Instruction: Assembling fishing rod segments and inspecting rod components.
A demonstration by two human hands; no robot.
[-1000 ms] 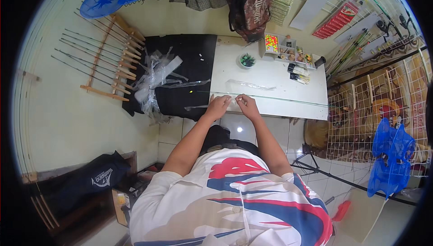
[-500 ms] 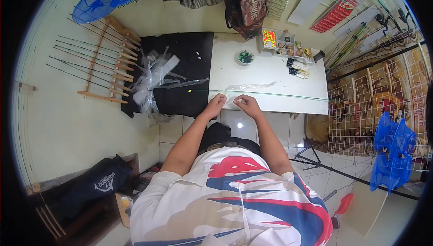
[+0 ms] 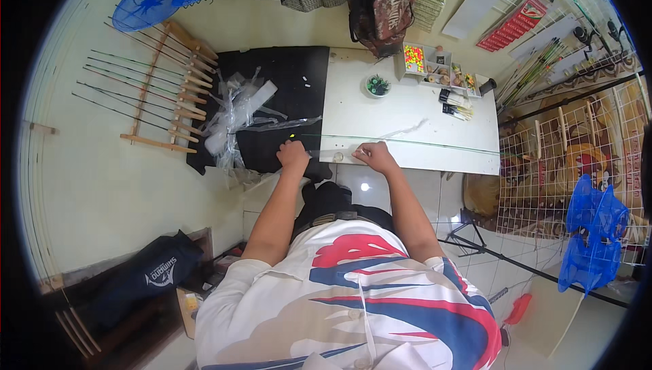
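A clear plastic strip (image 3: 329, 155) stretches between my two hands, low over the front edge of the white tabletop. My left hand (image 3: 293, 155) is closed at the strip's left end, above the black cloth, with its fingertips close to a small yellow tip (image 3: 292, 136). My right hand (image 3: 375, 157) pinches the plastic with thumb and finger; a loose tail of it (image 3: 407, 130) trails behind, up and to the right. Just beyond my hands a thin green rod (image 3: 435, 143) lies lengthwise along the table, running toward the yellow tip.
Crumpled clear plastic (image 3: 234, 115) lies on the black cloth (image 3: 292, 78) at left, beside a wooden rack of thin rods (image 3: 180, 102). Farther back are a potted plant (image 3: 377, 85), a divided box with bright beads (image 3: 414, 60) and small packets (image 3: 456, 104). A camouflage backpack (image 3: 385, 10) hangs behind.
My left hand has moved left, away from the right hand, to beside the yellow tip. The plastic between the hands now shows stretched out. My right hand has barely shifted.
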